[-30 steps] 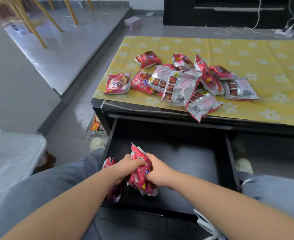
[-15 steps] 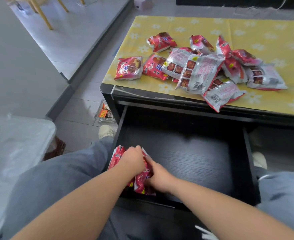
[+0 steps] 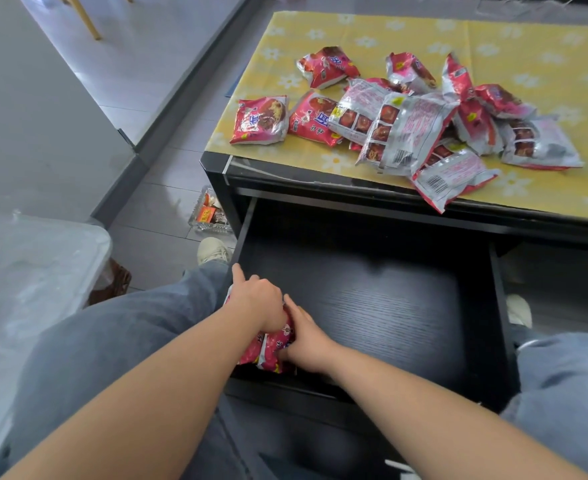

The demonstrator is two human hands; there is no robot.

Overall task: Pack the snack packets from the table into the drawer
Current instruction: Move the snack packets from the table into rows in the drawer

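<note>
In the near left corner of the open drawer, the left hand pressed down on the red snack packets with its index finger stretched out, and the right hand gripped them from the right side. The upright packets could fall over once released, because the rest of the drawer was empty. Further away, the pile of packets waited on the table, and one packet hung over its edge and might slip.

The drawer is black, pulled open, its floor mostly bare. Red snack packets stand on edge in its near-left corner. Above the drawer, on the bench, red-and-silver packets lie loosely heaped, one overhanging the front edge.
</note>
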